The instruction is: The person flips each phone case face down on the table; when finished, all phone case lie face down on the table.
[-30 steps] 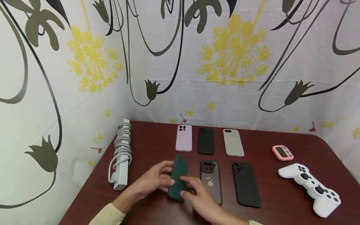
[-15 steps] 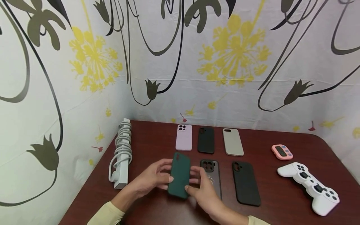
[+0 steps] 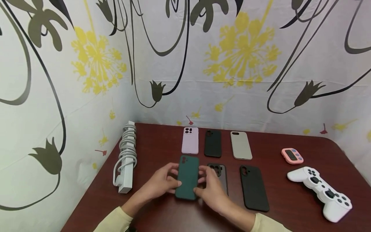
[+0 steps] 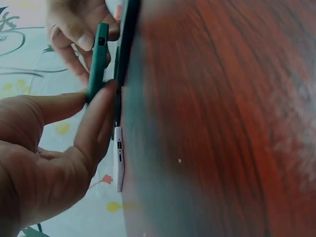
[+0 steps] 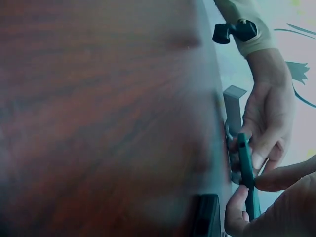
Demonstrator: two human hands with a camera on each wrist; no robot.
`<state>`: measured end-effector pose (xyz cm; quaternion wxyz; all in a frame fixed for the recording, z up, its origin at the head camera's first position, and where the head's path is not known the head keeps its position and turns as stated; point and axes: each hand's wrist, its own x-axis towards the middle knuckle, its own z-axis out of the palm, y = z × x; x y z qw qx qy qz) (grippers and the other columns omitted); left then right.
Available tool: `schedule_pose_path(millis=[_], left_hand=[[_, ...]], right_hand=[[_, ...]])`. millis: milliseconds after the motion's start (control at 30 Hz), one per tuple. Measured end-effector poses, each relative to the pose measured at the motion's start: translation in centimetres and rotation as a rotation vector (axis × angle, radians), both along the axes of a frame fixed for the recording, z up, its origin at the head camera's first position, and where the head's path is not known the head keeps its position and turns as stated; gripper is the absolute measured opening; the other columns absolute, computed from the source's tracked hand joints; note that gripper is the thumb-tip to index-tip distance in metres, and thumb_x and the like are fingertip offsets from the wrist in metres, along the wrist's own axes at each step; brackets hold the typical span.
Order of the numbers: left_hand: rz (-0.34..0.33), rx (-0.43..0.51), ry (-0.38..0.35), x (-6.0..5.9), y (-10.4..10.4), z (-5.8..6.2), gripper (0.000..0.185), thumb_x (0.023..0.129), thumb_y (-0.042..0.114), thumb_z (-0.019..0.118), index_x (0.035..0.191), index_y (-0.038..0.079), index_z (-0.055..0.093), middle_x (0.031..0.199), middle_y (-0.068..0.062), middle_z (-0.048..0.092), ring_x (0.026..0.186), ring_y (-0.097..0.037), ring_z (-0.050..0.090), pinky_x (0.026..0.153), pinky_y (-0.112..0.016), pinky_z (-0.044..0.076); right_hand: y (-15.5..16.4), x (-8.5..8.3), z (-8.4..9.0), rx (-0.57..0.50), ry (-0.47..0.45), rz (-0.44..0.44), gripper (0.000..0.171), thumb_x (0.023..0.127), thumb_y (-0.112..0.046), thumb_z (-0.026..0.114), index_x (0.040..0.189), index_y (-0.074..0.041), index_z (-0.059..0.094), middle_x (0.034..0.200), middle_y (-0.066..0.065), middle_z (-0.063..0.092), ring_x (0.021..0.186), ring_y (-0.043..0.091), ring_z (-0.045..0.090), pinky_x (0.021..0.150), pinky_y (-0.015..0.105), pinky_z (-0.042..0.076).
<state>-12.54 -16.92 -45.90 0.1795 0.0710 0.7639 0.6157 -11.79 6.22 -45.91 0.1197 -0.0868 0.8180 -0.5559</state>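
A dark green phone case [image 3: 187, 177] is held between both hands over the near part of the table, its camera cutout at the top left. My left hand [image 3: 162, 182] grips its left edge, thumb on the near face and fingers behind. Along the right edge, my right hand [image 3: 213, 190] pinches it the same way. In the left wrist view the green case [image 4: 100, 59] appears edge-on, a small port opening in its end. The right wrist view also has the case [image 5: 245, 163] edge-on between the two hands. Partly hidden behind my right hand lies a dark translucent phone case [image 3: 222, 177].
A black case [image 3: 255, 190] lies to the right. Behind are a lavender case [image 3: 190, 143], another dark case [image 3: 213, 145] and a beige case [image 3: 241, 146]. A corded power strip [image 3: 126, 167] lies left; a pink timer [image 3: 292, 156] and white game controller [image 3: 321, 193] lie right.
The green case has turned from a slant to face the head camera more squarely and shifted slightly up and right. My right hand has moved from its front face to its right edge.
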Motion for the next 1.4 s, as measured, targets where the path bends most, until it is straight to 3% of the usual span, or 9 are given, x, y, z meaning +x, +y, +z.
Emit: schedule_pose_path(millis=[167, 333, 500, 600, 800, 1067, 1400], left_hand=[[0.020, -0.192, 0.119, 0.0, 0.6, 0.0, 0.063, 0.093, -0.002, 0.076, 0.149, -0.003, 0.048, 0.115, -0.019, 0.063, 0.084, -0.018, 0.074, 0.063, -0.036, 0.066], [0.041, -0.326, 0.202, -0.3, 1.0, 0.1, 0.060, 0.090, -0.003, 0.079, 0.144, -0.007, 0.052, 0.112, -0.017, 0.063, 0.089, -0.020, 0.068, 0.057, -0.030, 0.062], [0.039, -0.463, 0.302, -0.7, 1.3, 0.2, 0.057, 0.087, -0.001, 0.082, 0.138, -0.007, 0.057, 0.109, -0.013, 0.060, 0.091, -0.020, 0.063, 0.059, -0.023, 0.057], [0.039, -0.537, 0.347, -0.9, 1.4, 0.3, 0.055, 0.086, 0.001, 0.083, 0.136, -0.006, 0.059, 0.106, -0.010, 0.059, 0.090, -0.018, 0.061, 0.065, -0.023, 0.053], [0.029, -0.624, 0.355, -1.1, 1.5, 0.4, 0.052, 0.088, 0.004, 0.083, 0.133, -0.006, 0.062, 0.101, -0.007, 0.058, 0.087, -0.015, 0.055, 0.071, -0.024, 0.049], [0.034, -0.676, 0.356, -0.9, 1.7, 0.3, 0.063, 0.087, 0.004, 0.084, 0.142, -0.010, 0.056, 0.103, -0.008, 0.060, 0.087, -0.014, 0.054, 0.076, -0.031, 0.050], [0.017, -0.763, 0.398, -0.9, 1.9, 0.1, 0.057, 0.089, 0.007, 0.082, 0.140, -0.007, 0.060, 0.105, -0.009, 0.061, 0.089, -0.016, 0.055, 0.077, -0.034, 0.051]], right_hand=[[-0.5, -0.3, 0.0, 0.119, 0.112, 0.038, 0.073, 0.081, 0.008, 0.079, 0.146, 0.003, 0.046, 0.131, 0.018, 0.051, 0.102, 0.021, 0.056, 0.075, 0.024, 0.050], [-0.9, -0.6, -0.2, 0.181, 0.208, 0.042, 0.072, 0.079, 0.010, 0.078, 0.144, 0.005, 0.047, 0.126, 0.018, 0.051, 0.100, 0.020, 0.053, 0.073, 0.022, 0.047], [-0.6, -1.0, -0.5, 0.176, 0.230, 0.090, 0.073, 0.079, 0.013, 0.077, 0.144, 0.009, 0.046, 0.123, 0.018, 0.050, 0.100, 0.022, 0.051, 0.071, 0.022, 0.048], [-0.4, -1.2, -0.6, 0.169, 0.199, 0.131, 0.075, 0.079, 0.014, 0.075, 0.147, 0.011, 0.043, 0.122, 0.020, 0.049, 0.098, 0.023, 0.053, 0.068, 0.023, 0.050], [-0.7, -1.2, -0.6, 0.233, 0.152, 0.169, 0.079, 0.082, 0.008, 0.074, 0.153, 0.012, 0.039, 0.125, 0.022, 0.051, 0.090, 0.016, 0.059, 0.065, 0.023, 0.050], [-1.0, -1.1, -0.6, 0.265, 0.136, 0.167, 0.080, 0.085, 0.005, 0.077, 0.155, 0.012, 0.038, 0.135, 0.028, 0.048, 0.092, 0.017, 0.061, 0.065, 0.026, 0.051], [-1.1, -1.0, -0.7, 0.278, 0.145, 0.172, 0.080, 0.087, 0.004, 0.078, 0.155, 0.012, 0.038, 0.146, 0.032, 0.043, 0.099, 0.020, 0.062, 0.068, 0.026, 0.053]])
